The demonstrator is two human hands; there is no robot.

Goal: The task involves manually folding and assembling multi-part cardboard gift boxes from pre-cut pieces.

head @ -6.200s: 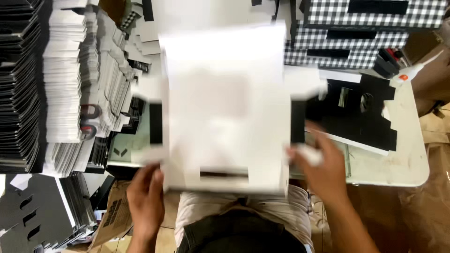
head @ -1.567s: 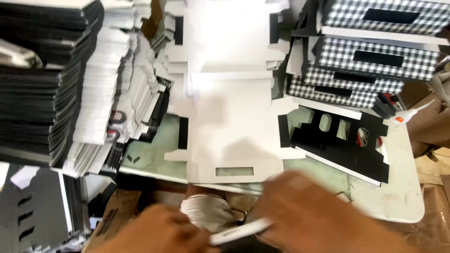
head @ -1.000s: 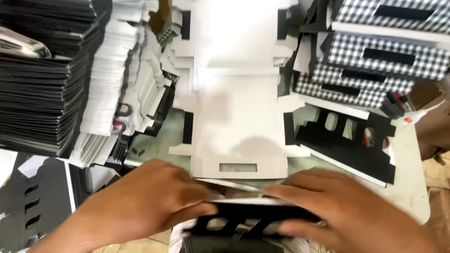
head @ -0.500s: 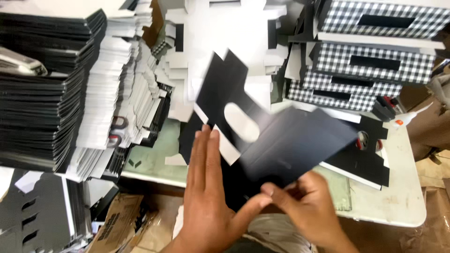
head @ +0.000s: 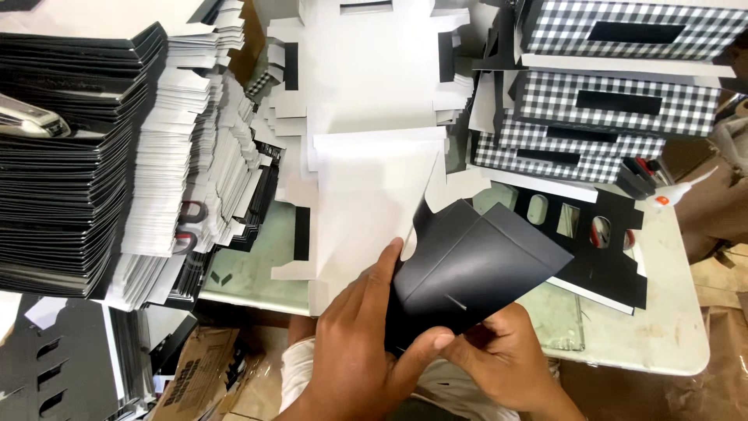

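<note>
At the lower centre of the frame we clamp a folded black card piece (head: 475, 269) with both hands: left hand (head: 362, 343) on its left edge, right hand (head: 502, 362) beneath, fingers closed on it; its long axis tilts toward upper right, above the white die-cut sheet (head: 366, 195) on the surface (head: 654, 343).

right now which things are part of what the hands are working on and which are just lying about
In hand:
black card piece, held by left hand and right hand
white flat blank just beyond it

Lying about:
checked boxes
black die-cut sheet
card stacks
glue bottle
</note>
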